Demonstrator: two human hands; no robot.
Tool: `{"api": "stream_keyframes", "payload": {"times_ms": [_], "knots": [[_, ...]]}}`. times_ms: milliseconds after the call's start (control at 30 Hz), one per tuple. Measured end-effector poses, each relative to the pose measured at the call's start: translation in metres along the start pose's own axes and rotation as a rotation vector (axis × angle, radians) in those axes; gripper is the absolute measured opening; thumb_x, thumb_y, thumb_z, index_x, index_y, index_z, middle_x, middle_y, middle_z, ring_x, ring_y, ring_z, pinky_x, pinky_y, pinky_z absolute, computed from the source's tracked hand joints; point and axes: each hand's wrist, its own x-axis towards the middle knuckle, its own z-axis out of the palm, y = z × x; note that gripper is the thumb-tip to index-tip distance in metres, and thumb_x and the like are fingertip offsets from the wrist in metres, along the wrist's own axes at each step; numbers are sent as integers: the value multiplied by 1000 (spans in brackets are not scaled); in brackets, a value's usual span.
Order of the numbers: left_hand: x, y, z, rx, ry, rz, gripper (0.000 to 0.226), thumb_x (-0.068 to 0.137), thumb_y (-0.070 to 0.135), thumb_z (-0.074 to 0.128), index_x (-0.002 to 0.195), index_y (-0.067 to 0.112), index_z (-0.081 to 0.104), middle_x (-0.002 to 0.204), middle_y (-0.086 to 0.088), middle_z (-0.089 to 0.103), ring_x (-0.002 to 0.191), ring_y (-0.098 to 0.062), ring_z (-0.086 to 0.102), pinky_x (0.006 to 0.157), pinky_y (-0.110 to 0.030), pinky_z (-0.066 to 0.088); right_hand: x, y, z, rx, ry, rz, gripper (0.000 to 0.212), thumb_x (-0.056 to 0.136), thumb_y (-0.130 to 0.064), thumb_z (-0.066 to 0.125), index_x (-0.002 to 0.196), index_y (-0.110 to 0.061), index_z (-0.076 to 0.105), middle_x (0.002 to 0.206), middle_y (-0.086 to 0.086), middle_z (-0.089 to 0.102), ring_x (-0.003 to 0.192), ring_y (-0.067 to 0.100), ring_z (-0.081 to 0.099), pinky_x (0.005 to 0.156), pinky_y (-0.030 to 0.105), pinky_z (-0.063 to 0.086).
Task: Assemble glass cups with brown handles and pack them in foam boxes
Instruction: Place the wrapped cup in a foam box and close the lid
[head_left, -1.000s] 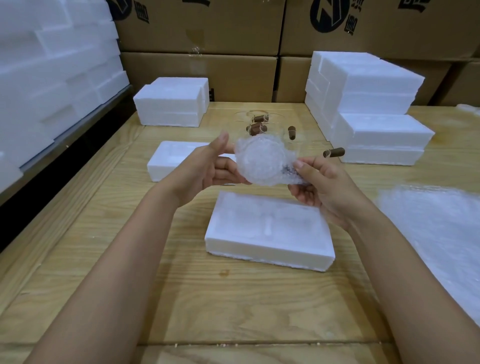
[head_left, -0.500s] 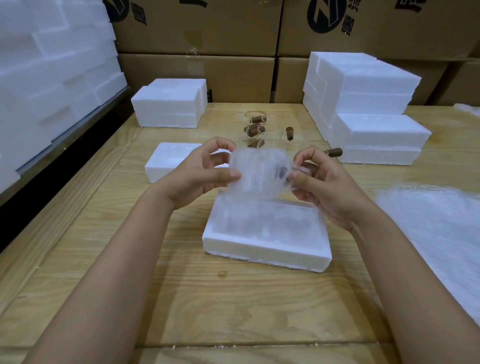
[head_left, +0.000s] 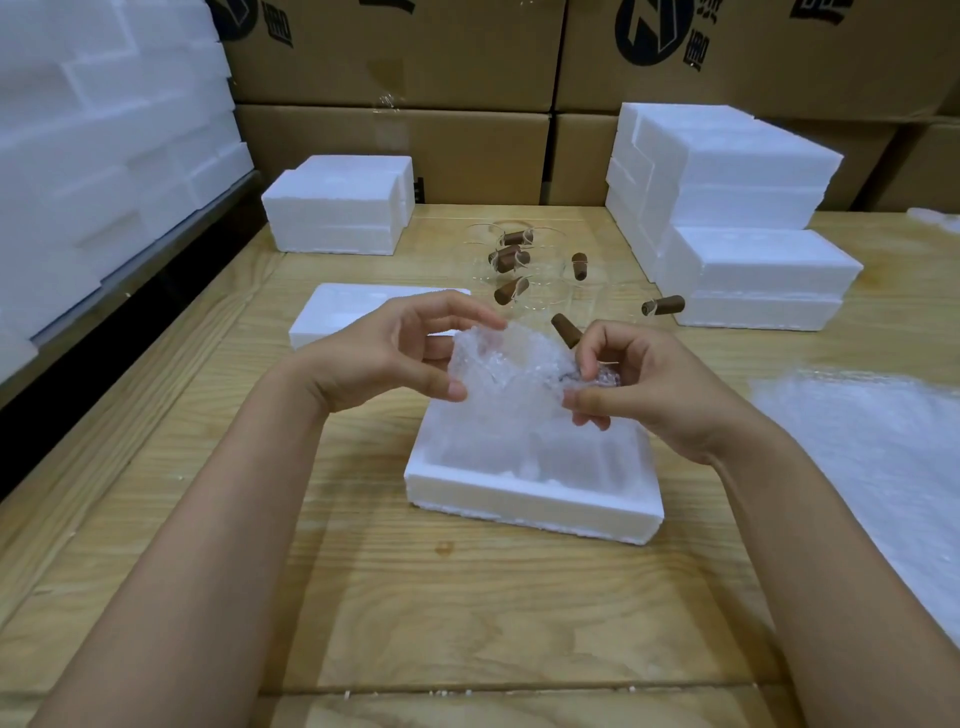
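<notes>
Seen from the head camera, both hands are raised over the middle of the wooden table (head_left: 467, 623), close together with a bubble-wrap bundle (head_left: 511, 374) between them. The left hand (head_left: 384, 353) pinches the bundle's left edge, thumb underneath and curled fingers above. The right hand (head_left: 644, 384) pinches the right edge between thumb and bent fingers, and a small dark patch shows through the wrap there. What is inside is too blurred to make out. The bundle hangs just above the far end of an open foam box (head_left: 519, 506), which lies flat on the table with its hollow facing up. Just beyond the bundle a brown handle (head_left: 565, 330) sticks up; I cannot tell whether it belongs to the wrapped piece or to a cup behind it. Farther off, at the table's centre, stand several glass cups (head_left: 524, 265) with brown handles, clustered together. A flat foam piece (head_left: 337, 312) lies behind the left hand. A foam block (head_left: 337, 208) sits at the far left, and a taller foam stack (head_left: 753, 208) at the far right. A loose bubble-wrap sheet (head_left: 872, 457) covers the table's right side. White foam slabs (head_left: 104, 130) line the left edge, and cardboard cartons (head_left: 415, 52) fill the back.
</notes>
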Motion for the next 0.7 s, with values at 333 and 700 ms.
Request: {"api": "stream_keyframes", "payload": {"times_ms": [333, 700], "knots": [[-2, -1, 1, 307, -13, -168, 30, 56, 9, 82, 74, 26, 66, 110, -10, 66, 110, -10, 60, 96, -15, 42, -2, 0, 0, -326, -101, 44, 26, 75, -9, 79, 70, -20, 56, 62, -11, 47, 59, 10, 38, 57, 18, 34], [-3, -3, -5, 372, -27, -230, 28, 55, 12, 80, 70, 29, 63, 107, -3, 65, 115, -6, 58, 83, -22, 45, 2, 6, 11, -461, -40, 23, 23, 74, -11, 76, 69, -18, 55, 61, -15, 48, 58, 8, 39, 59, 20, 34]]}}
